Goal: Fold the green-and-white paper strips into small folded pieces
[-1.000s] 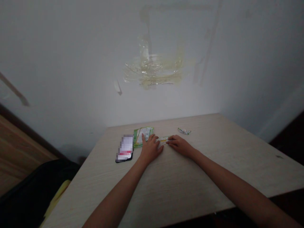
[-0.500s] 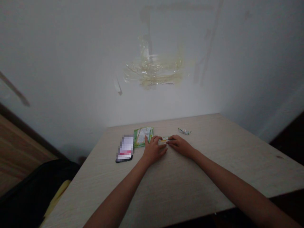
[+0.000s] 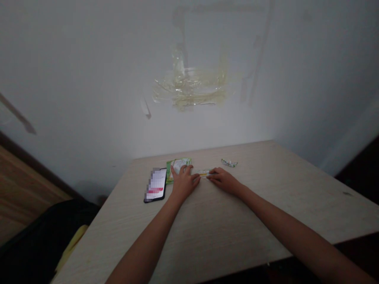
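Note:
A small flat wrapper strip (image 3: 203, 174), white with a yellow-orange band, lies on the table between my hands. My right hand (image 3: 224, 179) has its fingers drawn together on the strip's right end. Palm down, my left hand (image 3: 184, 182) has its fingers spread, some reaching over a green and white packet (image 3: 179, 161). The left thumb side comes close to the strip's left end; whether it touches is unclear. A phone (image 3: 156, 185) with a lit, blurred screen lies left of the packet.
A narrow crumpled wrapper (image 3: 229, 162) lies beyond my right hand on the pale wooden table (image 3: 213, 232). The table's back edge meets a wall (image 3: 118, 79) with peeling clear tape (image 3: 192, 88). Dark cloth and a yellow piece (image 3: 71, 248) are at the lower left.
My left hand has shifted left, away from the strip and further over the green packet, with its fingers spread wider. My right hand stays at the strip's right end.

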Demonstrator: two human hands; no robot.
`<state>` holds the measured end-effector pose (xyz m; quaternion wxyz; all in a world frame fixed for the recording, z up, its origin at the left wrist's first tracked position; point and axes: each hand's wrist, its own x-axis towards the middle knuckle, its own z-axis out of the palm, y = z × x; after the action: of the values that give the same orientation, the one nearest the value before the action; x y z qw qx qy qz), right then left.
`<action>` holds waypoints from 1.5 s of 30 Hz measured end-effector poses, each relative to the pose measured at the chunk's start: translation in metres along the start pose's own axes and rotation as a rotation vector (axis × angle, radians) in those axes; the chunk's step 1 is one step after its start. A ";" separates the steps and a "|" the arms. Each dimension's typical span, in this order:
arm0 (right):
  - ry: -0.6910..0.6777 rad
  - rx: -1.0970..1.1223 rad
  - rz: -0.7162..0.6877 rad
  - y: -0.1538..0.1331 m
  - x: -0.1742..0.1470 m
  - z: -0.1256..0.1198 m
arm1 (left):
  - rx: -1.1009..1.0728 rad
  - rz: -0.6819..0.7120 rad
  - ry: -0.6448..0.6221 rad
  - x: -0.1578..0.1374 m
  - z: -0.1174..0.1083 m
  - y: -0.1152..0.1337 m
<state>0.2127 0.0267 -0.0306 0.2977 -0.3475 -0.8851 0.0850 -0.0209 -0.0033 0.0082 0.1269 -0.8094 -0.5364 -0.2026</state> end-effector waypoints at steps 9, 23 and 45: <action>-0.005 -0.022 -0.002 -0.002 0.000 -0.001 | 0.019 0.073 0.001 -0.002 0.004 -0.005; 0.013 -0.005 -0.018 -0.001 0.001 0.001 | -0.086 0.189 0.010 -0.004 0.003 0.007; 0.015 -0.018 -0.031 0.001 0.000 0.001 | -0.118 0.268 0.050 -0.014 0.008 0.018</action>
<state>0.2124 0.0277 -0.0320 0.3026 -0.3371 -0.8888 0.0696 -0.0079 -0.0186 -0.0053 0.1183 -0.8744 -0.4075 -0.2352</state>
